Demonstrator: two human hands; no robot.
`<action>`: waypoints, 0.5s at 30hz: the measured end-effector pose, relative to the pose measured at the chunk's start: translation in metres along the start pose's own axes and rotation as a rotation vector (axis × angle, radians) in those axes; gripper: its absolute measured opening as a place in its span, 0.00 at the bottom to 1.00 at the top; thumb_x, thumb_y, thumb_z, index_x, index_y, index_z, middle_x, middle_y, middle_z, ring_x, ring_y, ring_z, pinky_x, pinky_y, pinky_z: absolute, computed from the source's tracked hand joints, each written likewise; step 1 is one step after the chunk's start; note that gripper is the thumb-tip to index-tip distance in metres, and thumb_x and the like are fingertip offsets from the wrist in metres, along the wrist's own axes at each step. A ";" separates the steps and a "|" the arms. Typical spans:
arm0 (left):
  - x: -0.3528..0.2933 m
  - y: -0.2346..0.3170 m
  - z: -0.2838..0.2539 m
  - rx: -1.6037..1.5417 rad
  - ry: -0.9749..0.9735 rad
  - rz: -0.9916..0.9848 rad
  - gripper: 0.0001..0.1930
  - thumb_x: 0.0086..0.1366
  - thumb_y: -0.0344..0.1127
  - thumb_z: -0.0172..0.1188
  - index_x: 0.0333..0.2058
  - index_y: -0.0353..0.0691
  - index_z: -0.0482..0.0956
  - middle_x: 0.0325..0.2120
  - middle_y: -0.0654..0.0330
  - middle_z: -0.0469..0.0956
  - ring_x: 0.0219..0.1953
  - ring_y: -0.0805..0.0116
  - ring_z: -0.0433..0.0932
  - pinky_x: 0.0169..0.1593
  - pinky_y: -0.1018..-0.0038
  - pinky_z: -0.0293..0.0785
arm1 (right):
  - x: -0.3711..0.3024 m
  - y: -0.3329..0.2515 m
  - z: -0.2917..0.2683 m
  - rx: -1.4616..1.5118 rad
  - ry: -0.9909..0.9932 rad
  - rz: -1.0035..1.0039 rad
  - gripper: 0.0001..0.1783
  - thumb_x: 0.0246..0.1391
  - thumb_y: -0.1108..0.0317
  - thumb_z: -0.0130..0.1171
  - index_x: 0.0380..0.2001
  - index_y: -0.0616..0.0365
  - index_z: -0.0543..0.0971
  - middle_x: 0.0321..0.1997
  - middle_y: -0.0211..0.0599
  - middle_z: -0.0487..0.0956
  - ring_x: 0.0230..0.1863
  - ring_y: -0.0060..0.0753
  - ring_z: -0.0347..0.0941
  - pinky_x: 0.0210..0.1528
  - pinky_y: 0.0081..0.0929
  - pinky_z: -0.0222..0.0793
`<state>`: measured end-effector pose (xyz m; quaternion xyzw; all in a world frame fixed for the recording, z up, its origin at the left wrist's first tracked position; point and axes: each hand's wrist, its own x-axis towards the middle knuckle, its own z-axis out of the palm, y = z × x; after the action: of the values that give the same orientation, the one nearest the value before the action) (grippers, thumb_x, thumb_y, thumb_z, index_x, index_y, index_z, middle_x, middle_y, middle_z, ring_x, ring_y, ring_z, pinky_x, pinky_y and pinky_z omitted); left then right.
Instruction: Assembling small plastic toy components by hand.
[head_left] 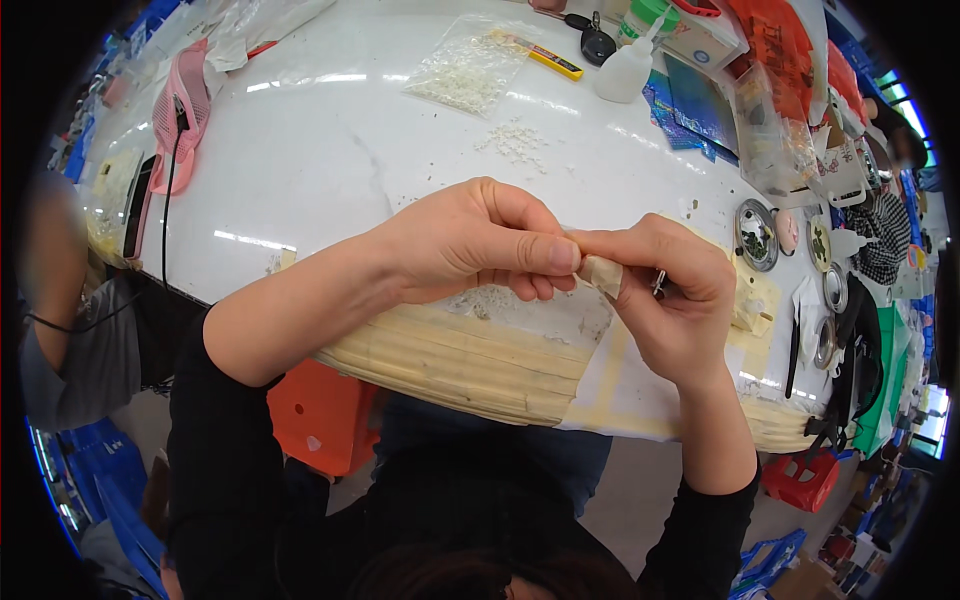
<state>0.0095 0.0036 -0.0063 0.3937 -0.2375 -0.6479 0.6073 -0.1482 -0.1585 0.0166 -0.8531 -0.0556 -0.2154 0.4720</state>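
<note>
Both hands meet over the near edge of the white counter (330,170). The left hand (470,240) has its fingers pressed together, touching the right hand (675,290), whose taped fingers pinch a small metal clip (659,281).

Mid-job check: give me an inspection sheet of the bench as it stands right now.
Surface: white glossy table, near edge wrapped in beige tape.
Job's things: a small metal piece pinched in the right hand; loose white beads behind.
Clutter: clear bead bag, yellow utility knife, white squeeze bottle, round tins.
Grippers: left hand fingertips meet the right hand's, both closed; right forefinger taped.
Cables: black cable over the left edge.
Surroundings: orange stool; another person at left.
</note>
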 end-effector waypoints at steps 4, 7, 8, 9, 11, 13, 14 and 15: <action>0.000 0.001 0.005 0.040 0.082 -0.012 0.08 0.62 0.34 0.66 0.36 0.35 0.83 0.30 0.56 0.83 0.31 0.73 0.81 0.37 0.79 0.78 | -0.001 0.000 0.004 -0.005 0.040 0.074 0.19 0.40 0.84 0.56 0.38 0.58 0.83 0.24 0.30 0.76 0.24 0.19 0.73 0.24 0.16 0.63; 0.001 0.002 0.010 0.069 0.169 -0.007 0.08 0.63 0.34 0.65 0.36 0.35 0.83 0.30 0.56 0.83 0.31 0.74 0.81 0.37 0.79 0.78 | 0.000 0.005 0.010 -0.035 0.106 0.080 0.16 0.42 0.84 0.57 0.37 0.59 0.82 0.25 0.32 0.76 0.24 0.22 0.73 0.24 0.17 0.65; 0.001 0.002 0.010 0.089 0.191 0.006 0.08 0.63 0.34 0.64 0.36 0.35 0.83 0.31 0.56 0.83 0.31 0.74 0.81 0.37 0.79 0.78 | 0.000 0.006 0.010 -0.075 0.113 0.056 0.16 0.42 0.84 0.58 0.37 0.59 0.82 0.25 0.32 0.76 0.23 0.23 0.74 0.24 0.17 0.65; 0.002 0.001 0.010 0.108 0.212 0.021 0.08 0.63 0.34 0.64 0.37 0.35 0.83 0.31 0.56 0.83 0.32 0.74 0.81 0.38 0.79 0.78 | 0.000 0.006 0.010 -0.118 0.117 0.032 0.16 0.42 0.83 0.58 0.37 0.59 0.81 0.26 0.33 0.76 0.23 0.24 0.74 0.25 0.18 0.66; 0.002 0.002 0.013 0.097 0.237 0.042 0.08 0.64 0.33 0.63 0.37 0.34 0.83 0.31 0.56 0.83 0.32 0.74 0.81 0.38 0.80 0.78 | 0.001 0.004 0.009 -0.217 0.133 -0.005 0.16 0.41 0.83 0.59 0.37 0.58 0.82 0.25 0.34 0.76 0.24 0.25 0.74 0.26 0.19 0.68; 0.001 0.001 0.014 0.105 0.255 0.060 0.08 0.64 0.33 0.63 0.38 0.34 0.82 0.31 0.56 0.83 0.32 0.74 0.81 0.38 0.80 0.78 | 0.001 0.002 0.009 -0.275 0.142 -0.015 0.17 0.41 0.83 0.60 0.37 0.57 0.82 0.25 0.34 0.77 0.24 0.26 0.75 0.26 0.20 0.69; 0.000 0.001 0.014 0.119 0.256 0.066 0.09 0.64 0.33 0.63 0.39 0.34 0.82 0.31 0.56 0.83 0.32 0.74 0.81 0.38 0.80 0.79 | 0.001 0.001 0.009 -0.286 0.145 -0.007 0.17 0.40 0.83 0.60 0.37 0.57 0.82 0.25 0.34 0.77 0.24 0.26 0.75 0.27 0.20 0.69; 0.000 0.001 0.014 0.135 0.256 0.072 0.09 0.65 0.33 0.62 0.39 0.34 0.82 0.31 0.56 0.83 0.32 0.74 0.81 0.38 0.79 0.79 | 0.001 0.000 0.009 -0.298 0.149 0.002 0.18 0.40 0.84 0.60 0.37 0.56 0.83 0.25 0.34 0.77 0.24 0.26 0.75 0.27 0.20 0.70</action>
<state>-0.0014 0.0013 0.0026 0.5043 -0.2149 -0.5528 0.6277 -0.1444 -0.1509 0.0123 -0.8954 0.0130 -0.2835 0.3431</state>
